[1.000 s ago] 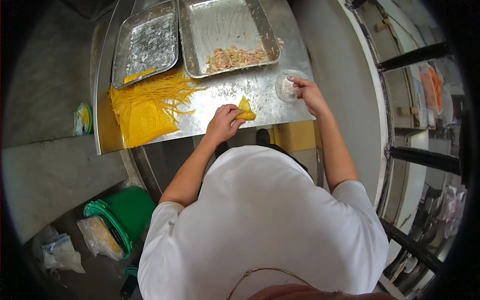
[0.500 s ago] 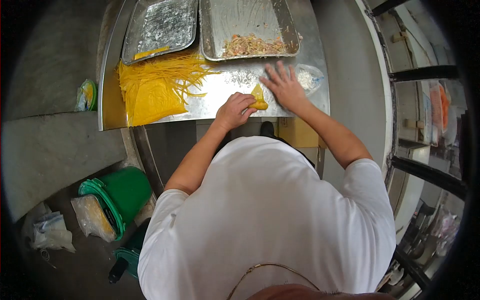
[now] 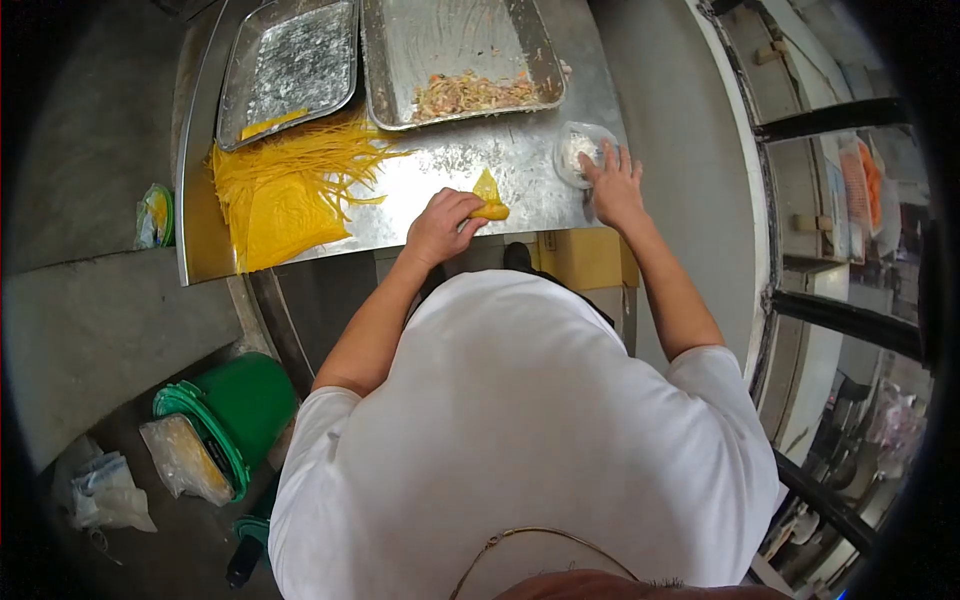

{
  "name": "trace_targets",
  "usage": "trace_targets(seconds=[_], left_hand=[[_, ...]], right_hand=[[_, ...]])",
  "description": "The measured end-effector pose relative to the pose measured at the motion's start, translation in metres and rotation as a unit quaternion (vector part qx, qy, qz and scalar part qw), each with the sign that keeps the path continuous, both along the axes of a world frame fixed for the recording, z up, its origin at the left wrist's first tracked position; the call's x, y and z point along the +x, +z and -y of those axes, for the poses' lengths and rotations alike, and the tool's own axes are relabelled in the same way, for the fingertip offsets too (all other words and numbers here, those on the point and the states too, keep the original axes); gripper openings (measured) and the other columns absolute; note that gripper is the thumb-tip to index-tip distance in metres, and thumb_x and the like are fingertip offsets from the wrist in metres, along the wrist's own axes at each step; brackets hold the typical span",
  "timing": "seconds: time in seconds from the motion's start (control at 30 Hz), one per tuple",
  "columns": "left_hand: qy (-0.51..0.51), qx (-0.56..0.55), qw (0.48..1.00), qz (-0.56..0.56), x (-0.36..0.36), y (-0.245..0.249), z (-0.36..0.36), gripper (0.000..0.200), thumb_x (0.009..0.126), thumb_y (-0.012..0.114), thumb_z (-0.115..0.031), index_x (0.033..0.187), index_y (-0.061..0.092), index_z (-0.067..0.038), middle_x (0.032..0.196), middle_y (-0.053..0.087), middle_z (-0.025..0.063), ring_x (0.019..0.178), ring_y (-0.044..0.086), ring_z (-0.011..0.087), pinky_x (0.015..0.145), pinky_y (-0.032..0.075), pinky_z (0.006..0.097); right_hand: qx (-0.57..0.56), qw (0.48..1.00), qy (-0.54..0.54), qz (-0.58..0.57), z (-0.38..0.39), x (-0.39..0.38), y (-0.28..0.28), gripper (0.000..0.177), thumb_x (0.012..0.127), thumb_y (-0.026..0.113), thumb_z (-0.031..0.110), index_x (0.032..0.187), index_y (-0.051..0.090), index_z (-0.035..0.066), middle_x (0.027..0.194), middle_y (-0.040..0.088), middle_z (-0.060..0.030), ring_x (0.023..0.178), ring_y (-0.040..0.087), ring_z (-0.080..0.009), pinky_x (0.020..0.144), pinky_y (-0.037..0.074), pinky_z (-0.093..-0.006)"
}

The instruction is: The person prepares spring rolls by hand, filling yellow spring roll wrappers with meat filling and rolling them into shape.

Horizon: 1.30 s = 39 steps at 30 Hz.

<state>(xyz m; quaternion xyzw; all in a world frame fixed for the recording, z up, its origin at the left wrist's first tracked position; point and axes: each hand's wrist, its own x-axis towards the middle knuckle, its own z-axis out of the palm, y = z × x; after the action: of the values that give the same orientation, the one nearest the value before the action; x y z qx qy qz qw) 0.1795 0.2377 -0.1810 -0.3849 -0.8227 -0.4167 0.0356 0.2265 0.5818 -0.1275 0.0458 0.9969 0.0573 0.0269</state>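
My left hand [image 3: 443,225] is closed on a small yellow roll [image 3: 490,211] near the table's front edge. A pointed flap of yellow wrapper sticks up behind the roll. At the right, my right hand [image 3: 614,187] has its fingers spread, with the thumb side at the edge of a clear plastic bag [image 3: 573,152] with white stuff in it. Yellow wrapper sheets [image 3: 285,222] lie at the table's left, their far edges cut or torn into strips. Behind the roll stands a metal tray [image 3: 468,122] with a heap of chopped filling [image 3: 470,94].
Another metal tray [image 3: 347,50] sits at the back left, with a yellow strip in it. The metal table's front edge [image 3: 390,242] runs before me. A green bucket [image 3: 245,405] stands on the floor at the left, and a cardboard box [image 3: 590,258] is under the table.
My right hand has moved right, from beside the roll to the plastic bag. My left hand still holds the roll. The whole view has shifted a little.
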Motion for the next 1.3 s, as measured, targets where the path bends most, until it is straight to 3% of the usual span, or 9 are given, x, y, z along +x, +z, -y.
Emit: trace_targets(seconds=[0.17, 0.23, 0.43, 0.6, 0.67, 0.7, 0.8, 0.9, 1.3], left_hand=[[0.016, -0.011, 1.0, 0.005, 0.002, 0.0, 0.0, 0.028, 0.089, 0.082, -0.02, 0.112, 0.074, -0.008, 0.113, 0.073, 0.0066, 0.104, 0.066, 0.0293, 0.092, 0.056, 0.0399], [0.007, 0.0, 1.0, 0.0, 0.001, -0.002, 0.001, 0.027, 0.088, 0.082, -0.02, 0.112, 0.075, -0.008, 0.113, 0.073, 0.0072, 0.104, 0.066, 0.0297, 0.092, 0.056, 0.0403], [0.004, 0.007, 1.0, -0.019, 0.001, -0.003, 0.001, 0.027, 0.087, 0.082, -0.019, 0.11, 0.075, -0.007, 0.11, 0.073, 0.0084, 0.103, 0.066, 0.0304, 0.092, 0.056, 0.0405], [0.005, 0.024, 1.0, -0.003, 0.001, -0.004, 0.001, 0.026, 0.087, 0.082, -0.019, 0.109, 0.076, -0.007, 0.109, 0.072, 0.0087, 0.102, 0.066, 0.03, 0.092, 0.055, 0.0408], [0.008, 0.027, 1.0, 0.004, 0.001, -0.003, 0.0, 0.025, 0.088, 0.081, -0.019, 0.109, 0.076, -0.007, 0.11, 0.071, 0.0089, 0.102, 0.065, 0.0299, 0.092, 0.055, 0.0409], [0.011, 0.02, 1.0, 0.013, 0.002, -0.001, -0.001, 0.025, 0.088, 0.081, -0.019, 0.109, 0.076, -0.007, 0.11, 0.07, 0.0095, 0.104, 0.065, 0.0305, 0.093, 0.055, 0.0412], [0.021, -0.003, 0.999, 0.029, -0.001, 0.002, -0.004, 0.025, 0.09, 0.08, -0.019, 0.11, 0.075, -0.006, 0.112, 0.068, 0.011, 0.107, 0.064, 0.0323, 0.095, 0.054, 0.0421], [0.032, -0.023, 0.999, 0.034, -0.005, 0.006, -0.009, 0.026, 0.091, 0.079, -0.02, 0.111, 0.074, -0.005, 0.113, 0.066, 0.0125, 0.109, 0.064, 0.0342, 0.096, 0.053, 0.0431], [0.003, -0.051, 0.999, -0.017, -0.028, 0.008, -0.007, 0.026, 0.092, 0.078, -0.021, 0.115, 0.074, -0.01, 0.114, 0.065, 0.0104, 0.109, 0.062, 0.0331, 0.095, 0.052, 0.0439]], right_hand=[[-0.114, 0.99, -0.025, -0.076, 0.009, -0.007, 0.023, 0.079, 0.083, 0.06, -0.006, 0.156, 0.055, 0.024, 0.168, 0.037, -0.0195, 0.154, 0.032, -0.0477, 0.125, 0.028, -0.062], [-0.181, 0.976, 0.064, -0.107, 0.031, -0.005, 0.025, 0.081, 0.081, 0.062, -0.005, 0.156, 0.056, 0.025, 0.167, 0.038, -0.0199, 0.154, 0.032, -0.0481, 0.125, 0.028, -0.0636], [-0.022, 0.944, 0.329, -0.022, 0.095, -0.019, -0.002, 0.062, 0.097, 0.06, 0.013, 0.156, 0.055, 0.029, 0.172, 0.032, -0.0154, 0.156, 0.031, -0.0469, 0.124, 0.027, -0.0671], [0.076, 0.957, 0.274, -0.05, 0.079, -0.055, 0.004, 0.066, 0.098, 0.06, 0.018, 0.162, 0.046, 0.028, 0.172, 0.032, -0.0156, 0.155, 0.032, -0.0468, 0.123, 0.029, -0.0668], [-0.016, 0.97, 0.239, -0.035, 0.08, -0.049, 0.02, 0.071, 0.09, 0.067, 0.014, 0.159, 0.049, 0.016, 0.168, 0.036, -0.0191, 0.151, 0.036, -0.0467, 0.123, 0.033, -0.0598], [-0.106, 0.956, 0.263, -0.08, 0.081, -0.04, 0.015, 0.064, 0.084, 0.07, 0.008, 0.146, 0.056, 0.004, 0.152, 0.051, -0.0222, 0.14, 0.048, -0.0445, 0.118, 0.041, -0.0514], [-0.32, 0.915, 0.243, -0.029, 0.103, -0.003, -0.003, 0.048, 0.086, 0.072, 0.009, 0.132, 0.063, 0.001, 0.133, 0.06, -0.0204, 0.124, 0.057, -0.0406, 0.108, 0.048, -0.0473], [-0.323, 0.907, 0.255, -0.084, 0.121, 0.008, -0.022, 0.037, 0.088, 0.075, 0.012, 0.122, 0.066, 0.001, 0.119, 0.063, -0.0186, 0.112, 0.06, -0.0376, 0.099, 0.051, -0.0459], [-0.262, 0.934, 0.211, -0.121, 0.125, -0.011, -0.036, 0.03, 0.093, 0.073, 0.017, 0.118, 0.069, 0.002, 0.119, 0.064, -0.0152, 0.111, 0.06, -0.0354, 0.097, 0.049, -0.0474]])
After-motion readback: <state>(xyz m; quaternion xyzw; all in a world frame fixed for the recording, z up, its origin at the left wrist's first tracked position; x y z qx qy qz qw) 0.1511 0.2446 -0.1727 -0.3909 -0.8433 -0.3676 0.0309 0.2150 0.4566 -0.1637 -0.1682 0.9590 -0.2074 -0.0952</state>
